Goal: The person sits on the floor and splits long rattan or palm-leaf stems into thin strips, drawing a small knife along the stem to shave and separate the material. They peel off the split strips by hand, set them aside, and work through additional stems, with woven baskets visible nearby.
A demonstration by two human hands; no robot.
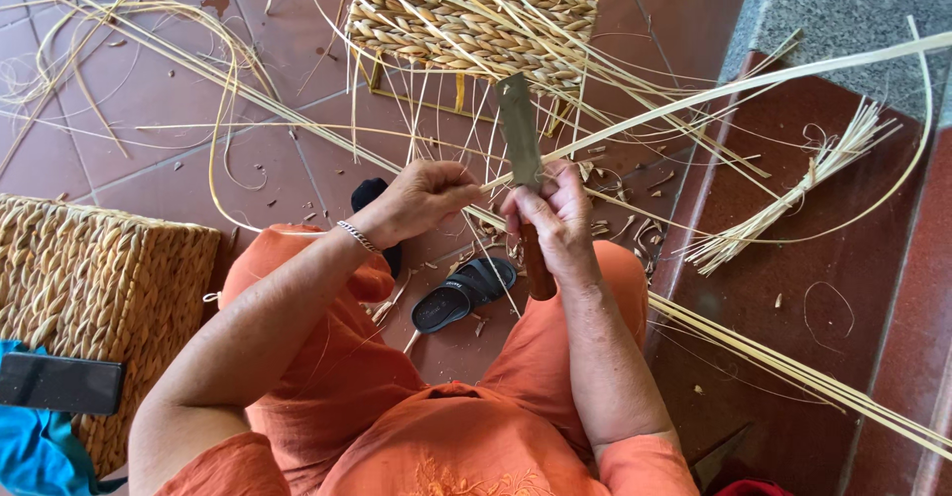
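Gripping a knife (pixel 523 149) and cane strip (pixel 754 81), woven basket (pixel 476 15) beyond.

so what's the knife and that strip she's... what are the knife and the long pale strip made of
Knife: the blade looks like dull grey metal, flat and matte; the handle in the right hand looks like brown wood. Long strip: seemingly split cane or bamboo, pale, smooth and bending; the left hand pinches its end.

Bright, even daylight throughout; no hard shadows are cast on the red-brown tiled floor (pixel 149 129). A soft sheen is seen on the flat grey metal knife blade (pixel 519 129) and on the glossy dark-red step (pixel 793 288). Focus is sharp at centre. Slight wide-angle stretching is noted toward the edges.
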